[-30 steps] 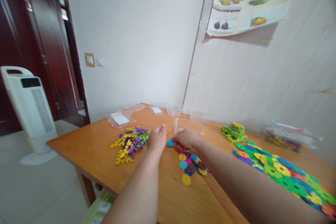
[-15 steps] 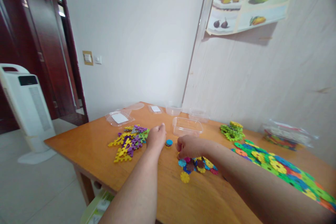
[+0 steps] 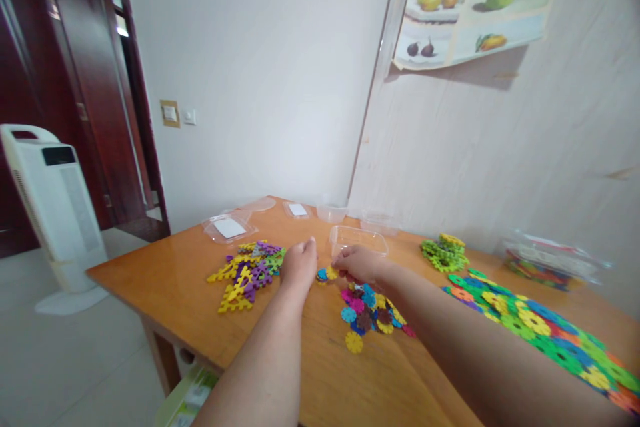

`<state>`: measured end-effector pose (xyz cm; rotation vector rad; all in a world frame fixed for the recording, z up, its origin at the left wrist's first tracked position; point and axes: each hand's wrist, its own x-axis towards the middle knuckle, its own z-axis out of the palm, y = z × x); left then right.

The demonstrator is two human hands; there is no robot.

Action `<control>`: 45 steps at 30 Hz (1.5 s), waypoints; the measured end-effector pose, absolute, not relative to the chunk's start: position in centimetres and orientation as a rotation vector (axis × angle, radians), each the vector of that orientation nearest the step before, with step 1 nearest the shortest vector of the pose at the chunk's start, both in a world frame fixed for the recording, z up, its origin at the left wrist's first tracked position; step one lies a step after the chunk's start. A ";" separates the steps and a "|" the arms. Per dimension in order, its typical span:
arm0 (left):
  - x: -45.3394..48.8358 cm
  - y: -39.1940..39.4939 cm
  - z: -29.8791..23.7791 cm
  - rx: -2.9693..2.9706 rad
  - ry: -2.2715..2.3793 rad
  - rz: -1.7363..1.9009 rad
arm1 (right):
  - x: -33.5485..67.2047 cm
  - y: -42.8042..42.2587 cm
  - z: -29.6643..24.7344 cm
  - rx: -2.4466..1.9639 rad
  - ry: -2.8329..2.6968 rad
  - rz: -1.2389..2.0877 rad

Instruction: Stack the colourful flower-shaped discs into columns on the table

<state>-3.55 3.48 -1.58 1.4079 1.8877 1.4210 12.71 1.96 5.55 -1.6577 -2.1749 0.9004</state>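
My right hand pinches a yellow notched disc at its fingertips, right beside a small stack of discs with a blue one on it. My left hand is closed just left of that stack, thumb upward. Whatever its fingers hold, if anything, is hidden from this side. Below my right hand lies a loose pile of mixed notched discs in blue, pink, brown and yellow. Left of my left hand is a heap of yellow, purple and green toothed pieces.
A clear plastic box stands behind my right hand, with clear tubs and lids along the back. To the right are larger flower discs, a green linked stack and a filled clear container.
My right hand has moved up and left from the disc pile to the small stack, bringing a yellow disc. My left hand has stayed nearly still. The view has shifted slightly.
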 end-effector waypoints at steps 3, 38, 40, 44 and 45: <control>-3.6 3.4 -1.5 1.414 1.897 1.403 | 11.9 2.1 4.9 -1.687 -2.106 0.914; -3.4 2.6 -0.6 1.466 1.967 1.349 | 17.9 0.1 8.7 -1.673 -2.699 0.560; -3.4 2.6 -0.6 1.464 1.960 1.351 | 18.2 0.0 8.7 -1.694 -2.744 0.524; -3.5 2.7 -0.8 1.472 1.938 1.354 | 18.3 -0.2 8.2 -1.720 -2.766 0.535; -3.6 2.7 -0.8 1.474 1.934 1.355 | 18.3 -0.2 8.1 -1.718 -2.761 0.552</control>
